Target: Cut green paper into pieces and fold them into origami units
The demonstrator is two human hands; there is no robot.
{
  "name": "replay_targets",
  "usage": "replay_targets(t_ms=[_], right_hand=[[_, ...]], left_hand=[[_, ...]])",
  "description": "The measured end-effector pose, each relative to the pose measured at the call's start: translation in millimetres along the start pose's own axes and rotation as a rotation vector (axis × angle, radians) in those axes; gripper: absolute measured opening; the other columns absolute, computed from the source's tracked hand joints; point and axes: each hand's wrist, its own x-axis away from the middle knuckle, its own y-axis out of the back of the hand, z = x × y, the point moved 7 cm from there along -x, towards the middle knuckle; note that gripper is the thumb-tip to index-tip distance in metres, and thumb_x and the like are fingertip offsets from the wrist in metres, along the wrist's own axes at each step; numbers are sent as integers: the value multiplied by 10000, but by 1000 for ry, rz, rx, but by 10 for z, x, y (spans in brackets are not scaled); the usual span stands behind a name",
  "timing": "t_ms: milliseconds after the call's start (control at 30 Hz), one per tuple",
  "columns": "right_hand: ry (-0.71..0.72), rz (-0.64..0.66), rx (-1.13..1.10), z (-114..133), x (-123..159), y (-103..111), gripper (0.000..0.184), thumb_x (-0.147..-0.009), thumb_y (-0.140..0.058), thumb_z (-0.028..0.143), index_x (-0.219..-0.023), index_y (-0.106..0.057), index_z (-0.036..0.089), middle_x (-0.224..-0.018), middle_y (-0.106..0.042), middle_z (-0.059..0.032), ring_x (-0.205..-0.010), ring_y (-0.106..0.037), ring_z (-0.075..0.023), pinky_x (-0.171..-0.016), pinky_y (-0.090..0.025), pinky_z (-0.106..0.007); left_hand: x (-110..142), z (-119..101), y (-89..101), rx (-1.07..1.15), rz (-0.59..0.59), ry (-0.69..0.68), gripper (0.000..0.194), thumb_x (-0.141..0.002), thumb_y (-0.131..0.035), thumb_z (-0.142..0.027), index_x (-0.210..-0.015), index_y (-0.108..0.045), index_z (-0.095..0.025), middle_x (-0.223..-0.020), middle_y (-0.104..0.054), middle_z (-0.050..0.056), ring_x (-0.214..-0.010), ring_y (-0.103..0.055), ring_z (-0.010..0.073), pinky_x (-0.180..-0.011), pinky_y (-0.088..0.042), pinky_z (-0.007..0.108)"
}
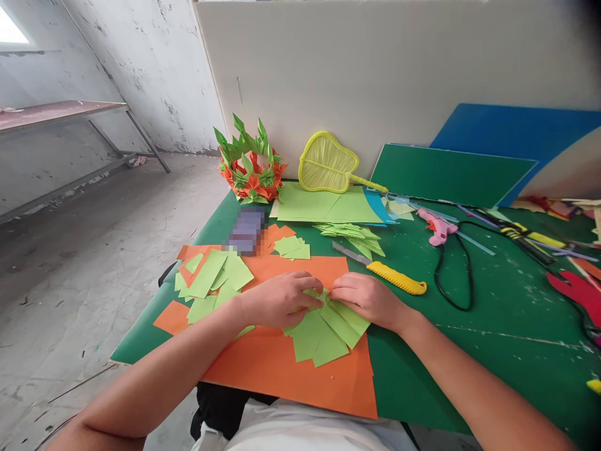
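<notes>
Room was seen with a flaking white wall [141, 69] at left, a bare grey floor [70, 282], and a pale panel [352, 75] stood behind the green worktop [511, 307]. Large orange sheet [291, 369] was laid at the near edge, in front of the person.

Green paper slips [323, 335] were fanned out on that sheet, under and just in front of both hands. Left hand [293, 300]: fingers were curled, grip pinched on a small green paper piece [310, 302] above the fan. Right hand [359, 297]: fingertips were brought down at the upper edge of the same slips, near the left ones; cannot tell whether its grip was pinched or only pressed on the paper.

More green slips [211, 275] were scattered left of the left forearm, partly over orange paper. Small green stack [293, 247] and pointed folded green pieces [354, 237] were placed beyond the hands. Yellow-handled knife [397, 277] was left just beyond the right hand, blade exposed. Pink glue gun [438, 227] was parked farther right, black cord looped.

At the back: folded-paper ring [253, 185] in orange and green was stood upright, yellow fan [328, 163] was leaned on the panel.
</notes>
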Motion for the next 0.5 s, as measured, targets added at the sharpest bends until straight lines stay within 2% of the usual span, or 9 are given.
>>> replay_targets(t_ms=[233, 500], right_hand=[[23, 16, 6, -9, 7, 4, 341, -993, -348, 196, -964, -688, 186, -925, -690, -89, -839, -601, -195, -720, -510, -330], [41, 36, 32, 14, -7, 10, 321, -980, -362, 155, -983, -683, 164, -937, -683, -95, -854, -588, -202, -736, -509, -327]], left_hand=[[15, 14, 0, 45, -33, -5, 366, -796, -498, -77, -1096, -661, -210, -1131, -618, 101, -1001, -571, 231, -871, -497, 362], [20, 19, -10, 39, -5, 41, 364, -809, -504, -99, -1128, -642, -212, -1152, -616, 90, -995, -565, 231, -877, -480, 360]])
